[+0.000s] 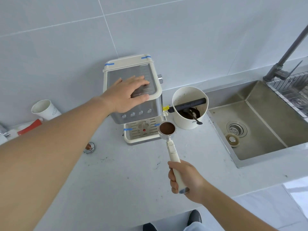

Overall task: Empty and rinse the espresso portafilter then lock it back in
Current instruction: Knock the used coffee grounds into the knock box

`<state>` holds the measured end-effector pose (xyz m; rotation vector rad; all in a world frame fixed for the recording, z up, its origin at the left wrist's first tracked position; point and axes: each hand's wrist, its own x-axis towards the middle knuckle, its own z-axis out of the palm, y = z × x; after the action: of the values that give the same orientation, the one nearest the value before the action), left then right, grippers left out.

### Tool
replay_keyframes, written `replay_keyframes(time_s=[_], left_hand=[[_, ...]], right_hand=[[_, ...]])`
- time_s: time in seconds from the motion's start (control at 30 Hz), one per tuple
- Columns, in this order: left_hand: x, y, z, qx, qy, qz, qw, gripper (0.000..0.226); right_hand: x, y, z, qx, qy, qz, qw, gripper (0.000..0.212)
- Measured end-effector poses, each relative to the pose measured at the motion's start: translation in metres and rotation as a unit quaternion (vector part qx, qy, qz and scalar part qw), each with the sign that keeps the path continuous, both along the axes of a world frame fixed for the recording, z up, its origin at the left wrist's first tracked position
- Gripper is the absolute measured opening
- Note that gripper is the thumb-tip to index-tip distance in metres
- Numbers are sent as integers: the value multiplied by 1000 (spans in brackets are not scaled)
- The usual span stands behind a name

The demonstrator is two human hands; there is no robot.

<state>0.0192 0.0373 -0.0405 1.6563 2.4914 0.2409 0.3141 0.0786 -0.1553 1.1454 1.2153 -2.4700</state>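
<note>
Portafilter point(167, 128) held over counter, beside knock box point(190, 108).

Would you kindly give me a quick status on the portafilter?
Left hand flat on machine top. Right hand grips portafilter handle; basket full of grounds. Knock box just beyond, path clear.

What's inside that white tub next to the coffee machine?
The white tub has a black bar across its mouth, dark spent coffee grounds beneath it and smears on its inner wall. How deep the grounds go cannot be seen.
</note>
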Motion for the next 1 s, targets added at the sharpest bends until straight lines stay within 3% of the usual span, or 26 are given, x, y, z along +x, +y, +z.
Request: replay_keyframes(time_s=[0.37,0.73,1.0], left_hand=[[14,41,4,12,-19,67,997,56],[13,49,-10,77,-27,98,992,58],[15,49,-8,97,-48,107,988,64]], right_hand=[[35,63,22,8,52,-27,998,7],[25,146,32,32,118,-86,989,23],[2,195,32,88,94,-74,989,32]])
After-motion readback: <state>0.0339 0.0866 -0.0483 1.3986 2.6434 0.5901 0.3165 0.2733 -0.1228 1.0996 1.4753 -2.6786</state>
